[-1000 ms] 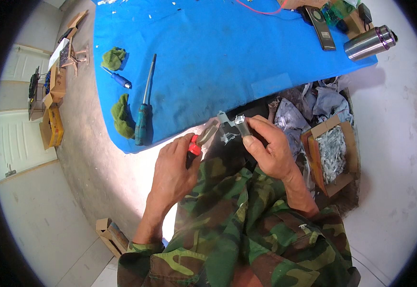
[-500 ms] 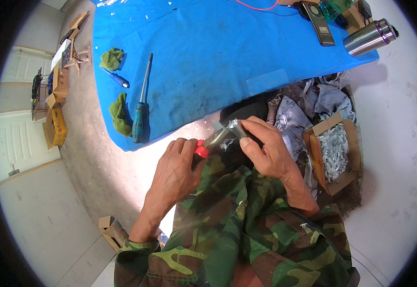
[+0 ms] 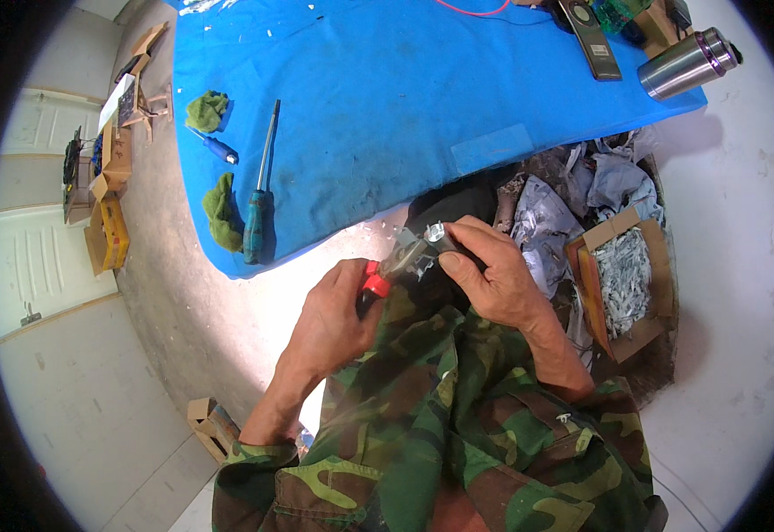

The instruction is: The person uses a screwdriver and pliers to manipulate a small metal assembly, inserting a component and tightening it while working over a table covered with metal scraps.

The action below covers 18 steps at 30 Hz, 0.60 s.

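My left hand (image 3: 329,310) is closed around a red-handled cutting tool (image 3: 375,279), which looks like pliers or snips. Its blurred grey jaws (image 3: 399,255) point up and right, toward the other hand. Between thumb and fingers, my right hand (image 3: 493,279) pinches a short silver-grey metal piece (image 3: 436,234) with a shiny, ragged end. The jaws are close beside this piece; whether they touch it I cannot tell. Both hands are above my camouflage-clad lap, just off the near edge of the blue-covered table (image 3: 360,115).
On the table's left lie a long teal-handled screwdriver (image 3: 256,217), a small blue screwdriver (image 3: 220,149) and green cloths (image 3: 207,111). A steel flask (image 3: 687,66) and a dark phone-like device (image 3: 593,44) are at the far right. Below, a cardboard box (image 3: 662,275) holds silvery scraps beside crumpled plastic bags (image 3: 538,230).
The red handles appear slightly farther apart. Small pale flecks now show near the jaws. The metal piece has tilted a little in my right hand, and both hands have hardly shifted.
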Tool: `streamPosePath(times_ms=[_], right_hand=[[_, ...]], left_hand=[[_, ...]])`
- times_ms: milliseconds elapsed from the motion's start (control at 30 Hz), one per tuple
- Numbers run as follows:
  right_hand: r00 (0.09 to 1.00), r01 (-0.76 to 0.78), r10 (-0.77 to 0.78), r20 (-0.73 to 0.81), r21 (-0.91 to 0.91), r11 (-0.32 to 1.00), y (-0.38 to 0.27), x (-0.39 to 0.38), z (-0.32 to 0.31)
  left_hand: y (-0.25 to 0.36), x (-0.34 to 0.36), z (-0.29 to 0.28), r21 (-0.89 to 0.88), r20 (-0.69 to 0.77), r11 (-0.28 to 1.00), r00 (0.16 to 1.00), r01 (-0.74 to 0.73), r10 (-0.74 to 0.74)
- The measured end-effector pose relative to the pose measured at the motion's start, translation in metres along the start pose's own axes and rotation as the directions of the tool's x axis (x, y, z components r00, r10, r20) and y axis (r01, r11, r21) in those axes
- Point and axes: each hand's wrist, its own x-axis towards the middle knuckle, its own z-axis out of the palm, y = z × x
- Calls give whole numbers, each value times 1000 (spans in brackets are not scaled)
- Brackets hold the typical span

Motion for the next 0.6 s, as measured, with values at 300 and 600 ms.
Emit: streamPosePath(times_ms=[300,600], right_hand=[[987,-100,115,-110,136,986,-2,-4,12],[919,-304,377,-116,403,863,-8,-8,22]], left_hand=[[0,5,7,387,-155,912,965,-140,214],[-8,17,7,484,-225,855,918,-185,326]])
